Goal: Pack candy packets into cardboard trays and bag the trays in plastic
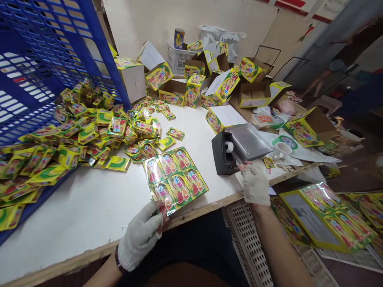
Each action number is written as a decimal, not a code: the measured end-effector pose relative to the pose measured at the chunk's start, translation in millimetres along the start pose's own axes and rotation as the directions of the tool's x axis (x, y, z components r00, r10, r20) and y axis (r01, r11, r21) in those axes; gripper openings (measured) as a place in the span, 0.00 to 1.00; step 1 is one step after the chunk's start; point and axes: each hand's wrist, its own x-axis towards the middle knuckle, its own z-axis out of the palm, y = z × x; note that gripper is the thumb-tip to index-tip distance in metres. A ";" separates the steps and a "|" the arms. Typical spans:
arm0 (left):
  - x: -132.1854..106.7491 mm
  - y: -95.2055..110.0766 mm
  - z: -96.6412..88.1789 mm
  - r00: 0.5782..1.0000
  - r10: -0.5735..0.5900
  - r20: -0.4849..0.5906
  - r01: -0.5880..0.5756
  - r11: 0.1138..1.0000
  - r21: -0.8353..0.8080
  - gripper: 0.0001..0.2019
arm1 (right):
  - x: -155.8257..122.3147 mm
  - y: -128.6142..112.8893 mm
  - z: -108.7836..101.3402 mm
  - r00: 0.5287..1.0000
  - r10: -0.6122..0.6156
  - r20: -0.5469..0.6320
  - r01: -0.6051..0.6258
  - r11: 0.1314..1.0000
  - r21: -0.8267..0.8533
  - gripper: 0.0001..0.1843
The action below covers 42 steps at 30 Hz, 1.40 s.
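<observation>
My left hand, in a white knitted glove with bare fingertips, pinches the near corner of a flat clear plastic tray. Several small yellow-green packs lie in rows inside it, and it rests at the table's front edge. My right hand, gloved the same way, has its fingertips closed at the front end of a black tape dispenser, on what looks like the tape's end; the tape itself barely shows. A white-cored roll sits in the dispenser. Just behind it are stacked clear plastic trays.
Loose small packs spill from a tipped blue crate onto the white table. Open display cartons crowd the back. A white mug stands at right. A filled carton and a perforated white crate are below the edge.
</observation>
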 end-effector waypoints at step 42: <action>38.2 43.8 14.2 0.964 -0.182 0.194 0.072 0.881 0.468 0.11 | -142.5 -65.5 49.8 0.219 0.004 0.976 -0.750 0.641 0.166 0.27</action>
